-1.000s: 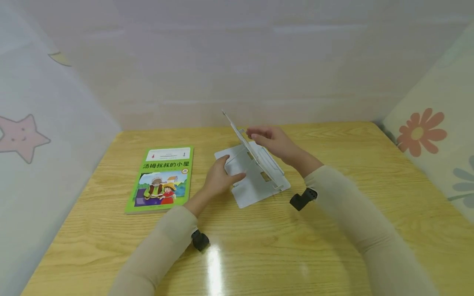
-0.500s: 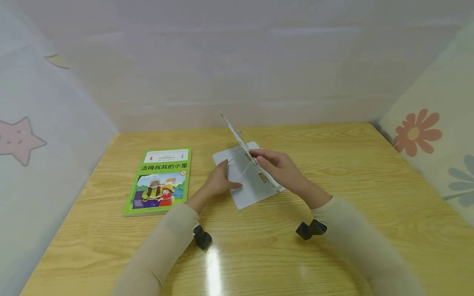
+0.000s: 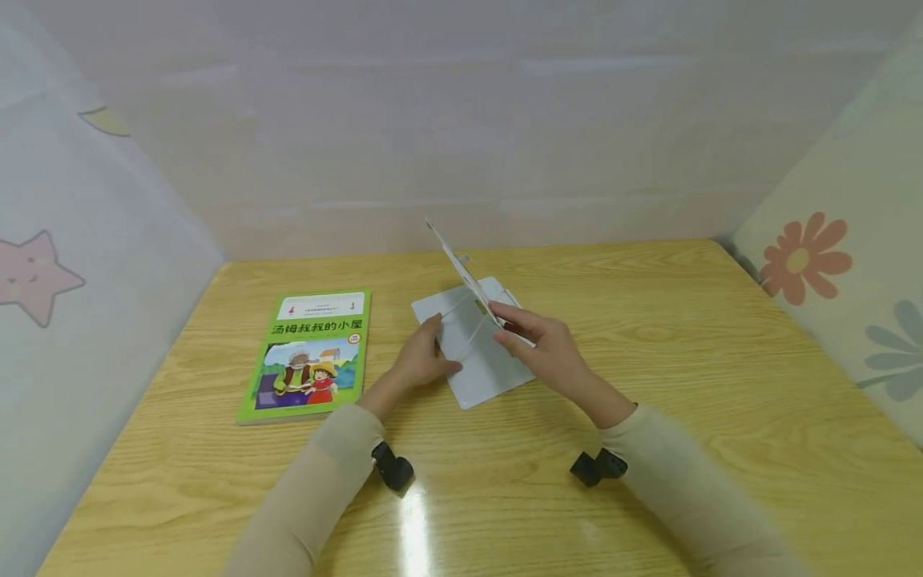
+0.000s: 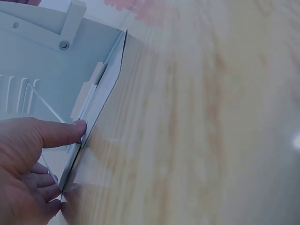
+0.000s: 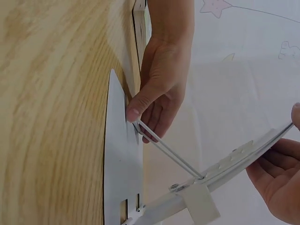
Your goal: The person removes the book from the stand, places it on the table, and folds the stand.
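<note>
A white folding book stand [image 3: 497, 370] lies on the table, its back panel [image 3: 461, 268] raised at a tilt over the flat base. My left hand [image 3: 418, 357] grips the base's left edge; in the left wrist view its thumb [image 4: 63, 133] lies on that edge with the fingers curled below. Thin wire struts [image 5: 171, 152] run from near that thumb up to the panel. On the other side, my right hand [image 3: 550, 353] holds the panel's near edge, with the thumb in front and fingers behind, as the right wrist view shows. It hides the panel's lower part in the head view.
A green picture book [image 3: 310, 357] lies flat on the wooden table [image 3: 692, 336], left of the stand. A pale wall [image 3: 461, 136] rises behind the table. Printed side sheets flank it, with a star [image 3: 39, 276] on the left and a red flower [image 3: 804, 256] on the right.
My right hand, apart from the panel with straight fingers a second ago, has come down and nearer and now grips the panel. My left hand stays at the base's edge.
</note>
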{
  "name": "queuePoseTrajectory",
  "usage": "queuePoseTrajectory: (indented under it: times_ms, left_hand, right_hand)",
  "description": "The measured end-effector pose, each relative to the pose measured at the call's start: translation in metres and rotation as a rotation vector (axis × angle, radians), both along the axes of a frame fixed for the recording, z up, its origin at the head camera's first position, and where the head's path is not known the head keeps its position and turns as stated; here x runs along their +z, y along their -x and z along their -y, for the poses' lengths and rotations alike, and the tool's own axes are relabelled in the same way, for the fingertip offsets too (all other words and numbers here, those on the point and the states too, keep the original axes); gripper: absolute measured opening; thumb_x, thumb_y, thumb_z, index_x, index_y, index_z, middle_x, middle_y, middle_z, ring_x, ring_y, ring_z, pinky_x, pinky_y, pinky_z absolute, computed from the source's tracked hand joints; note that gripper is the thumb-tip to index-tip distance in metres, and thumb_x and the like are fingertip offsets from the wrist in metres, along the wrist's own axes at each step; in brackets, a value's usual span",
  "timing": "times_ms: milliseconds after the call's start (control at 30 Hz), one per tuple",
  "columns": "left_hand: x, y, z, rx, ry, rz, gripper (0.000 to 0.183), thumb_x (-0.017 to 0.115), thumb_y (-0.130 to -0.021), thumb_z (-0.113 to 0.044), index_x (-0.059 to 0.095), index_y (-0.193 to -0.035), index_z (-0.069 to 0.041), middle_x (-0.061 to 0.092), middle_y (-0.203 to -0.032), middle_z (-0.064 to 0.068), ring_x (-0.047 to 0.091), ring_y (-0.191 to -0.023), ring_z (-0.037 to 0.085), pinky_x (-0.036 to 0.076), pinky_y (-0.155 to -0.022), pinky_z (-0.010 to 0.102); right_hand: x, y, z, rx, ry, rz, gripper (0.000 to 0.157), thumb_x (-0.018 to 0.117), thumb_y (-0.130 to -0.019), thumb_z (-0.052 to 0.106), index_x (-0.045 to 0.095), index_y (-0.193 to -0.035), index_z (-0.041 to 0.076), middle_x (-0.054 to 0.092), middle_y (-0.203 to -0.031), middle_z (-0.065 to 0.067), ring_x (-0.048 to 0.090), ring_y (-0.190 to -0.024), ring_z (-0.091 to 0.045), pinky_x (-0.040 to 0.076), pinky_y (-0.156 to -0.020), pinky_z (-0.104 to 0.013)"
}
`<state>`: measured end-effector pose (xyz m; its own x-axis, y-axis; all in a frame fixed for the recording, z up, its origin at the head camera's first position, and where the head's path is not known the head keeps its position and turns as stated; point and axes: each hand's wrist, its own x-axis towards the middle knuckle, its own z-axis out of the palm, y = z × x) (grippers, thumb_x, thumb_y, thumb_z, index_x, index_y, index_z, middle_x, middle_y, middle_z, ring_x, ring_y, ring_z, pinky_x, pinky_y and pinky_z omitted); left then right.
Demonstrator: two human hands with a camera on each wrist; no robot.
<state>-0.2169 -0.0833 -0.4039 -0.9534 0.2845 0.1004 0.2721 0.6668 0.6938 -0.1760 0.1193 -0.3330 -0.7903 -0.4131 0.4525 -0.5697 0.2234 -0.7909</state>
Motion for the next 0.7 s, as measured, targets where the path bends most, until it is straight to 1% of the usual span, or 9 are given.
queuePoseTrajectory:
  times_ms: [100,200,267,333,433,500,567,633,700]
  left_hand:
    - [0.0002,-0.0008,0.0007,0.006,0.024,0.014,0.083,0.073,-0.068,-0.017,0.024,-0.13,0.009,0.031,-0.131,0.024,0.03,-0.119,0.031,0.025,-0.098,0.037]
    - [-0.0005,-0.001,0.0013,0.01,0.036,0.018,0.083,0.073,-0.069,-0.018,0.024,-0.13,0.009,0.028,-0.133,0.023,0.025,-0.122,0.032,0.022,-0.099,0.037]
    - [-0.0013,-0.0004,0.0013,0.014,0.042,0.024,0.083,0.073,-0.069,-0.019,0.025,-0.131,0.008,0.028,-0.133,0.022,0.025,-0.122,0.031,0.021,-0.1,0.036]
    - [-0.0022,0.0001,0.0015,0.015,0.041,0.027,0.083,0.073,-0.069,-0.019,0.025,-0.131,0.007,0.028,-0.133,0.021,0.025,-0.122,0.03,0.021,-0.1,0.035]
    - [-0.0034,0.0004,0.0017,0.017,0.036,0.034,0.083,0.073,-0.069,-0.02,0.025,-0.132,0.006,0.027,-0.134,0.02,0.024,-0.123,0.029,0.021,-0.1,0.034]
    - [-0.0039,-0.0001,0.0021,0.016,0.033,0.033,0.083,0.073,-0.069,-0.02,0.025,-0.132,0.006,0.027,-0.134,0.02,0.024,-0.123,0.029,0.021,-0.1,0.034]
    - [-0.0043,-0.0007,0.0024,0.019,0.031,0.037,0.083,0.073,-0.069,-0.02,0.024,-0.132,0.005,0.026,-0.135,0.02,0.024,-0.123,0.029,0.021,-0.1,0.035]
    - [-0.0046,-0.0014,0.0029,0.018,0.032,0.037,0.083,0.073,-0.069,-0.02,0.024,-0.132,0.005,0.026,-0.135,0.019,0.024,-0.123,0.029,0.021,-0.1,0.035]
    - [-0.0046,-0.0019,0.0031,0.014,0.028,0.037,0.083,0.072,-0.07,-0.02,0.023,-0.132,0.005,0.026,-0.135,0.019,0.023,-0.123,0.028,0.02,-0.1,0.034]
  right_hand:
    - [-0.0026,-0.0009,0.0029,-0.029,0.004,-0.119,0.035,0.056,-0.081,-0.003,0.052,-0.115,-0.005,0.056,-0.106,-0.019,0.058,-0.082,-0.021,0.05,-0.067,-0.025]
    - [-0.0063,-0.0006,0.0042,-0.039,0.019,-0.226,0.034,0.055,-0.079,-0.007,0.053,-0.112,-0.007,0.062,-0.088,-0.014,0.055,-0.065,-0.013,0.048,-0.056,-0.021]
    - [-0.0087,-0.0004,0.0037,-0.041,0.033,-0.261,0.033,0.055,-0.079,-0.008,0.053,-0.112,-0.007,0.061,-0.077,-0.009,0.05,-0.057,-0.012,0.044,-0.049,-0.02]
    - [-0.0099,-0.0007,0.003,-0.049,0.043,-0.271,0.032,0.054,-0.08,-0.007,0.054,-0.111,-0.007,0.059,-0.07,-0.006,0.048,-0.052,-0.014,0.039,-0.045,-0.019]
    - [-0.0093,-0.0017,0.0023,-0.074,0.044,-0.271,0.029,0.053,-0.082,-0.004,0.054,-0.111,-0.007,0.063,-0.081,-0.012,0.054,-0.056,-0.02,0.043,-0.047,-0.018]
    - [-0.0083,-0.002,0.0016,-0.1,0.036,-0.268,0.029,0.052,-0.083,-0.004,0.054,-0.111,-0.007,0.062,-0.093,-0.016,0.06,-0.068,-0.023,0.048,-0.056,-0.02]
    - [-0.0078,-0.0017,0.0003,-0.125,0.033,-0.259,0.028,0.051,-0.083,-0.004,0.055,-0.111,-0.006,0.057,-0.104,-0.018,0.06,-0.082,-0.025,0.049,-0.064,-0.024]
    - [-0.0073,-0.0011,-0.0013,-0.145,0.046,-0.24,0.027,0.05,-0.083,-0.006,0.055,-0.11,-0.007,0.056,-0.106,-0.018,0.056,-0.092,-0.026,0.049,-0.07,-0.027]
    - [-0.0071,0.0,-0.0033,-0.17,0.067,-0.219,0.025,0.049,-0.084,-0.006,0.055,-0.108,-0.009,0.056,-0.105,-0.019,0.055,-0.095,-0.026,0.048,-0.072,-0.028]
